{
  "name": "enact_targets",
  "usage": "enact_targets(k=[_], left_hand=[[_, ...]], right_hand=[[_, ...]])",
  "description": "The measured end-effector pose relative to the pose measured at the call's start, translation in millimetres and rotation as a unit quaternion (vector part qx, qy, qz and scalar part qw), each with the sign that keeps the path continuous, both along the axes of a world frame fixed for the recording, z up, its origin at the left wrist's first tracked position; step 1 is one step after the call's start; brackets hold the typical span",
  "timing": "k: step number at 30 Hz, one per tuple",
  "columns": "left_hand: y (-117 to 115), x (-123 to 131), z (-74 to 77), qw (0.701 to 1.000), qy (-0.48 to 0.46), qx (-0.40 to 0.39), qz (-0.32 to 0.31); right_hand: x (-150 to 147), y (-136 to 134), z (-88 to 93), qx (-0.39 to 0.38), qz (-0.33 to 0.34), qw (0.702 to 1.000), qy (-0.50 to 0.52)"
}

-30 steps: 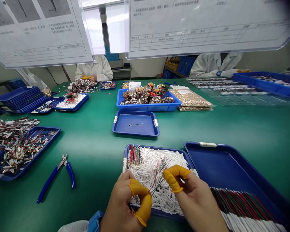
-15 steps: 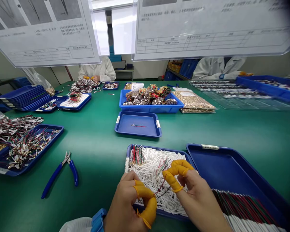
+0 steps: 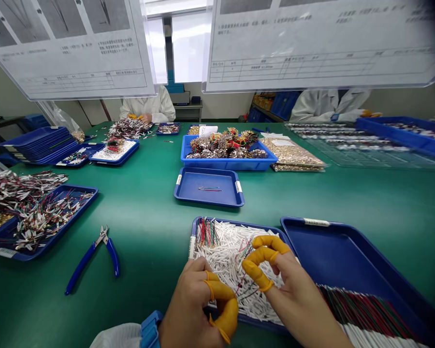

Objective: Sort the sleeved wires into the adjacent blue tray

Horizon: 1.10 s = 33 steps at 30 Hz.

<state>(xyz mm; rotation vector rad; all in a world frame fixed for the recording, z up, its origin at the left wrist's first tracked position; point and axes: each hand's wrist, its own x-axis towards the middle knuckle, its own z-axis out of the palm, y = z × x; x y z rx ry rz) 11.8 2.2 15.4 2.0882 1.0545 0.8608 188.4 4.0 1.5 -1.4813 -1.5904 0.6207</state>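
My left hand [image 3: 206, 304], in yellow finger cots, pinches thin red and dark wires [image 3: 241, 285] between thumb and forefinger. They jut up and right over a blue tray [image 3: 193, 241] full of short white tubes [image 3: 235, 241]. My right hand [image 3: 275, 275], also in yellow finger cots, hovers above the tray's right part. Its thumb and forefinger come together just above the wires' upper end; what lies between them, if anything, is hidden. Red, green and black wires [image 3: 207, 233] lie bunched in the tray's far left corner.
At right, a larger blue tray [image 3: 326, 246] holds rows of wires with white tubes [image 3: 369, 314]. Blue-handled cutters [image 3: 94, 258] lie at left, near a tray of wire pieces [image 3: 47, 217]. A small tray [image 3: 210, 195] sits ahead. Hanging sheets [image 3: 311, 48] cross the top; two co-workers sit opposite.
My right fingertips now look slightly apart from the wires' upper end, which they met before. My left hand still pinches the wires. The whole view has shifted slightly.
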Motion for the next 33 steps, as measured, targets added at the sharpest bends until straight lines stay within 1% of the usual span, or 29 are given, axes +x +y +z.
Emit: enact_targets(k=[3, 4, 5, 6, 7, 9, 11, 12, 14, 16, 18, 20, 22, 24, 27, 29, 31, 33], left_hand=[[2, -2, -1.9, 1.0, -0.008, 0.007, 0.018], [3, -3, -3.5, 0.999, -0.015, 0.01, 0.033], [4, -5, -5.2, 0.998, -0.023, 0.011, 0.052], [5, -6, -6.9, 0.997, -0.03, 0.012, 0.075], [7, -8, -8.4, 0.995, -0.036, 0.011, 0.095], [8, -9, -10.2, 0.991, -0.045, 0.004, 0.129], [9, -10, -10.5, 0.988, -0.049, -0.001, 0.144], [10, -10, -10.4, 0.988, -0.05, -0.001, 0.146], [10, -10, -10.1, 0.988, -0.051, 0.001, 0.145], [10, -10, -10.5, 0.988, -0.048, 0.0, 0.144], [10, -10, -11.4, 0.989, -0.044, -0.004, 0.145], [9, -10, -12.2, 0.988, -0.041, -0.009, 0.146], [9, -9, -12.4, 0.989, -0.033, -0.021, 0.146], [8, -8, -12.1, 0.989, -0.021, -0.039, 0.141], [6, -7, -11.9, 0.991, -0.019, -0.054, 0.121], [5, -7, -12.4, 0.992, -0.029, -0.053, 0.107], [5, -6, -13.0, 0.993, -0.035, -0.052, 0.098], [6, -6, -13.4, 0.994, -0.036, -0.051, 0.094]], right_hand=[[9, 3, -2.5, 0.021, -0.073, 0.997, -0.028], [14, 4, -1.0, 0.036, -0.096, 0.994, -0.04], [19, 4, 1.4, 0.049, -0.105, 0.992, -0.054], [24, 3, 4.1, 0.057, -0.095, 0.991, -0.073], [27, 1, 6.7, 0.054, -0.064, 0.992, -0.096], [27, -3, 9.3, 0.024, 0.03, 0.986, -0.162], [19, -8, 7.2, -0.004, 0.099, 0.961, -0.257], [13, -10, 4.7, -0.008, 0.111, 0.944, -0.31], [1, -13, -0.9, 0.001, 0.11, 0.91, -0.4], [-9, -14, -5.2, 0.012, 0.104, 0.885, -0.454], [-12, -12, -7.2, 0.023, 0.103, 0.871, -0.48], [-9, -10, -8.2, 0.037, 0.099, 0.866, -0.489], [-4, -8, -9.4, 0.05, 0.087, 0.872, -0.479], [2, -6, -10.5, 0.055, 0.08, 0.895, -0.434], [5, -3, -9.8, 0.052, 0.053, 0.945, -0.319], [4, -3, -7.2, 0.039, 0.025, 0.97, -0.239], [1, -3, -4.1, 0.015, -0.004, 0.987, -0.162], [-1, -2, -1.8, -0.014, -0.031, 0.997, -0.075]])
